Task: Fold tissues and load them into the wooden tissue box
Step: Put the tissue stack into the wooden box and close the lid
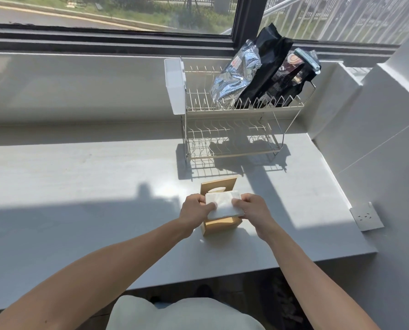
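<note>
A stack of white folded tissues (223, 204) is held flat over the open wooden tissue box (219, 226) on the grey counter. My left hand (195, 207) grips the stack's left edge and my right hand (252, 208) grips its right edge, thumbs on top. Behind the stack, the box's wooden lid (219, 184) with an oval slot stands upright. The inside of the box is hidden under the tissues.
A two-tier wire dish rack (236, 129) stands behind the box, holding a silver bag (234, 77) and black bags (275, 67). A wall socket (366, 216) sits at the right. The counter edge (246, 270) runs close in front of me.
</note>
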